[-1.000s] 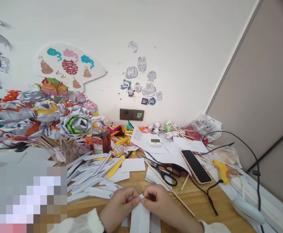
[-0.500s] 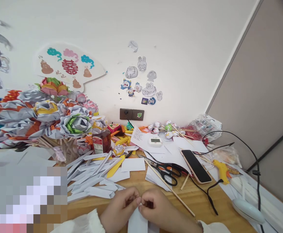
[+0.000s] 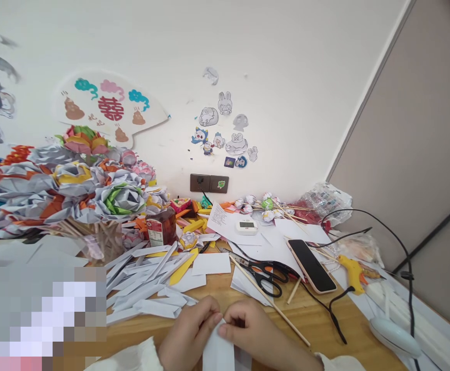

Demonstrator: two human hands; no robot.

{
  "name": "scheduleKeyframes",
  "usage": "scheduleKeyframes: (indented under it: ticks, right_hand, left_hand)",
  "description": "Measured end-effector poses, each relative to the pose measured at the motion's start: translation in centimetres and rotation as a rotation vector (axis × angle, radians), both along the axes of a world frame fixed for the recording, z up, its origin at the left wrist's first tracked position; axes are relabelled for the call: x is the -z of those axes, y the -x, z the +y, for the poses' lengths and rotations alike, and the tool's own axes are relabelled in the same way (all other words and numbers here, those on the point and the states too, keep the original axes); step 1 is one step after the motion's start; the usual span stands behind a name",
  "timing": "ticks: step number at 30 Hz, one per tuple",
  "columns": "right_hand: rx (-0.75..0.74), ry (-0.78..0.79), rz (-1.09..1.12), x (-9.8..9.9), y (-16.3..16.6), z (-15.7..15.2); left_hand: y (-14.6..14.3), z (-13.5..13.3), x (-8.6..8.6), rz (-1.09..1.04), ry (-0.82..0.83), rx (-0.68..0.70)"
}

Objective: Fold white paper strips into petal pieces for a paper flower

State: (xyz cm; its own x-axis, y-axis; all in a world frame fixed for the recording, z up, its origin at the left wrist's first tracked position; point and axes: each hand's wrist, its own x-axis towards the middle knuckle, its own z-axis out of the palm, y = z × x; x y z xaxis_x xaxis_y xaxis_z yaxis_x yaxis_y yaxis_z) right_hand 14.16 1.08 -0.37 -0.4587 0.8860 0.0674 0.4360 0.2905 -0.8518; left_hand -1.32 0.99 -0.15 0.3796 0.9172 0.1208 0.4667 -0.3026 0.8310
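Observation:
A white paper strip (image 3: 218,353) hangs toward the front edge of the view, its upper end pinched between my two hands. My left hand (image 3: 192,330) has thumb and forefinger pressed on the top left of the strip. On the top right, my right hand (image 3: 248,327) grips the same strip with its thumb in front. The fingertips of both hands almost meet. Just beyond them lies a heap of folded white paper pieces (image 3: 151,288) with a yellow folded piece (image 3: 184,268) on it.
Black-handled scissors (image 3: 265,275), a wooden stick (image 3: 275,306) and a phone (image 3: 313,265) lie to the right. Farther right are a yellow glue gun (image 3: 351,273) and black cable (image 3: 336,319). Paper flowers (image 3: 120,198) and a jar (image 3: 162,226) stand back left; a white timer (image 3: 247,227) sits behind.
My right fingers have shifted slightly and the thumb now lies over the strip's top edge. More of the strip's upper end shows between the hands.

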Motion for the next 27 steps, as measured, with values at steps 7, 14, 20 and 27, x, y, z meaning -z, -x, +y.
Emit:
scheduleKeyframes:
  ticks: [7, 14, 20, 27]
  right_hand:
    - [-0.061, -0.008, -0.041, -0.5, -0.7, 0.0]
    - [-0.029, -0.061, -0.052, -0.3, -0.9, 0.3]
    - [-0.023, 0.107, 0.176, -0.3, -1.2, 0.6]
    - [-0.108, 0.353, 0.350, 0.0, -1.6, 1.0]
  left_hand:
    - [-0.1, -0.2, -0.2, -0.013, -0.005, -0.049]
    - [-0.2, 0.2, -0.2, -0.031, 0.069, 0.025]
    - [0.0, 0.7, 0.4, -0.202, 0.170, -0.064]
    - [0.4, 1.5, 0.3, -0.532, 0.262, -0.184]
